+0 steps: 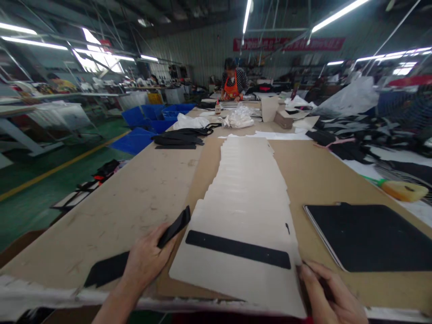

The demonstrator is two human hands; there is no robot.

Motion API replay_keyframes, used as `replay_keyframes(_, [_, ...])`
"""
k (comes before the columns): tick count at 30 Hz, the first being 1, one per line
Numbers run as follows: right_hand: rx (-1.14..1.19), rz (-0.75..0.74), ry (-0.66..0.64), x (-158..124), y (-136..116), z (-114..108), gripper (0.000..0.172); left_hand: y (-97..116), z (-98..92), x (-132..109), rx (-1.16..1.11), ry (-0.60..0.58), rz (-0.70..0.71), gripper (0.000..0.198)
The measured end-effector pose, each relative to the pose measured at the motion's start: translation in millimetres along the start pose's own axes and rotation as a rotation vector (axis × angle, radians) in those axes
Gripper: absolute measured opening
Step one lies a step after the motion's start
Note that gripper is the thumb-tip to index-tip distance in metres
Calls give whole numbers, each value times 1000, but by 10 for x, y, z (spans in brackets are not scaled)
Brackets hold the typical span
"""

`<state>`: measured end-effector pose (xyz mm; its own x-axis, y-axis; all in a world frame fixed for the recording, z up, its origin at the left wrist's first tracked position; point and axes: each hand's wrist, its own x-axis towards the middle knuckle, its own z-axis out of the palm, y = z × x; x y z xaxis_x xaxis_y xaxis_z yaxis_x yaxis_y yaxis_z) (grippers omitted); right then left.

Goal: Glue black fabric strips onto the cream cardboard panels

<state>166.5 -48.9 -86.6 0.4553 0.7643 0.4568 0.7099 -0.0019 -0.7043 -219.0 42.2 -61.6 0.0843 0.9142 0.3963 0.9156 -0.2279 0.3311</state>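
Observation:
Grey-white sheets [248,202] lie overlapped in a long row down the middle of the table. Across the nearest sheet rests a flat black strip [238,249], slightly slanted. My left hand [150,252], left of the row, is closed around black strips [174,227]; one end sticks out past the thumb, the other toward the lower left. My right hand [326,290] is at the right edge of the nearest sheet, thumb and fingers pinched on that edge. Some of its fingers are hidden underneath.
Black panels [371,236] are stacked at the right. Farther up are black straps [182,136], clear plastic bags [239,117] and a yellow-handled tool [403,190]. Blue bins [135,140] stand left of the table [148,184]. A person in an orange apron [232,90] works at the far end.

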Motion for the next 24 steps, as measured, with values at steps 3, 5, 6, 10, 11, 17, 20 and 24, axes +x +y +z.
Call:
replay_keyframes(3, [39,-163,45,44,-16,-2,31,118,-18,-14,-19,-92,77,33])
replay_keyframes(5, [76,-290,44,55,0,-14,27,181,-36,-20,-24,-126,89,31])
replay_keyframes(6, [85,-332,34,50,20,-19,26,203,-44,-21,-27,-131,88,30])
replay_keyframes(10, [-29,-397,9,-30,158,17,32,222,-54,-9,-29,-128,111,30])
replay_keyframes(11, [-76,-415,2,-49,192,41,35,217,-50,-3,-27,-121,122,30])
replay_keyframes(17, [-229,-507,-45,-62,258,140,41,187,-41,13,-75,-145,116,33])
replay_keyframes(20, [-254,-579,-19,-37,285,120,37,191,-61,7,-106,-175,98,34])
replay_keyframes(24, [-247,-680,-38,-19,364,74,35,217,-101,-15,-132,-222,113,32])
